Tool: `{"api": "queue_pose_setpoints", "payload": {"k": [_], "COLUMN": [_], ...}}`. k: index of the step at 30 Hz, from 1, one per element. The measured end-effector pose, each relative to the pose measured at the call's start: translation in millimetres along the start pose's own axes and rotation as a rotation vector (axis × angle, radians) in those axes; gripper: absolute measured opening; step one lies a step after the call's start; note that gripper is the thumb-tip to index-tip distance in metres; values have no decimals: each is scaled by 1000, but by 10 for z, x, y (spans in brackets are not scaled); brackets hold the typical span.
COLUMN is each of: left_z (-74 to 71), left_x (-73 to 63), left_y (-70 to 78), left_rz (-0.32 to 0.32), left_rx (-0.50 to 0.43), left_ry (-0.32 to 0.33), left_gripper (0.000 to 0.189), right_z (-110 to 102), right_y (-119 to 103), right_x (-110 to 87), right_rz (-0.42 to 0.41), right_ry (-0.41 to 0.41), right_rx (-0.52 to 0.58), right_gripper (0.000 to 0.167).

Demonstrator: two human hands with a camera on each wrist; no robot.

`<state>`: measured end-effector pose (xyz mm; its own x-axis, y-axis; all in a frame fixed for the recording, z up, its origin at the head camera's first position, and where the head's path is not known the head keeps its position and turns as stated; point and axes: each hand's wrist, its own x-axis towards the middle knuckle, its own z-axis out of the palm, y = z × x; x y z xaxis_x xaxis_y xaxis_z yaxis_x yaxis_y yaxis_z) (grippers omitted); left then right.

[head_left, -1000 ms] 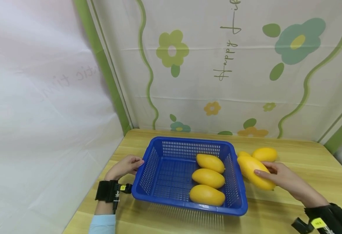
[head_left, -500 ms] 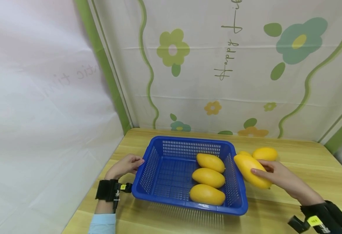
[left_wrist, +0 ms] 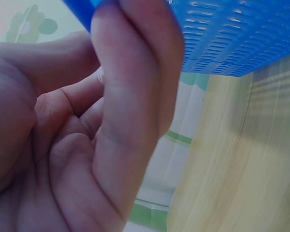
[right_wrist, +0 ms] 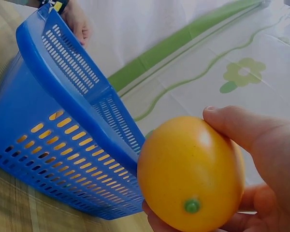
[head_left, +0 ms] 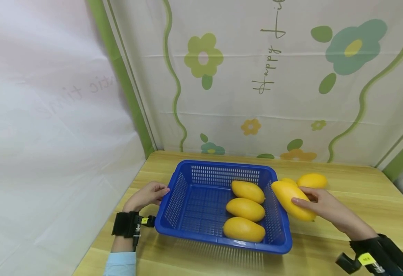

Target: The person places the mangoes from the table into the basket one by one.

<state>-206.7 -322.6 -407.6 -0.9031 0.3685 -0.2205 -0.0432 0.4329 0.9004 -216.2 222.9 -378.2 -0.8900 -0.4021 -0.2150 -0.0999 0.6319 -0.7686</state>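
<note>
Behind the table hangs a white fabric backdrop (head_left: pixel 229 103) printed with green and teal flowers; its sideways lettering begins "Happy", and the next word is cut off by the top edge of the head view. Writing on the left-hand sheet (head_left: pixel 49 161) is too faint to read in full. The wood-grain table (head_left: pixel 360 191) runs out of the head view at the bottom. On it sits a blue slotted plastic basket (head_left: pixel 201 203), seen whole from above.

The left hand (head_left: pixel 149 195) grips the basket at its left rim, thumb on top; in the left wrist view its fingertips are cropped by the upper edge. The right hand (head_left: pixel 325 203) grasps a large yellow mango (head_left: pixel 291 199) by the basket's right rim. The mango overlaps that rim in the head view, and whether they touch cannot be told. The right wrist view shows the thumb on one side of the fruit and the other fingers largely hidden behind it.

Inside the basket, three mangoes lie along the right side: a far one (head_left: pixel 248 191), a middle one (head_left: pixel 245 209) and a near one (head_left: pixel 244 229). Through the slots, the right wrist view gives only slivers of yellow. Outside, beyond the held fruit, lie a yellow mango (head_left: pixel 312 180) and another yellow fruit (head_left: pixel 289 181), mostly covered. Black straps (head_left: pixel 125 224) with small cameras circle both wrists. Smallest is the held mango's green stem nub (right_wrist: pixel 191 206).
</note>
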Motion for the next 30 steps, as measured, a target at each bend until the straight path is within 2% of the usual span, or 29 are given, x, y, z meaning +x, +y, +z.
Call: {"api": "queue_pose_setpoints", "payload": {"k": [14, 30], "left_z": [0, 4], "left_x": [-7, -5], "left_y": [-8, -4], "left_rz": [6, 1], "left_rx": [4, -3], "left_ry": [-1, 2], "left_gripper": [35, 35], "right_z": [15, 47], "right_y": [-70, -150], "right_x": [13, 34], "right_rz": [-24, -54], "right_ry": [-4, 15], "right_rx": [9, -3], "right_gripper": [59, 69]}}
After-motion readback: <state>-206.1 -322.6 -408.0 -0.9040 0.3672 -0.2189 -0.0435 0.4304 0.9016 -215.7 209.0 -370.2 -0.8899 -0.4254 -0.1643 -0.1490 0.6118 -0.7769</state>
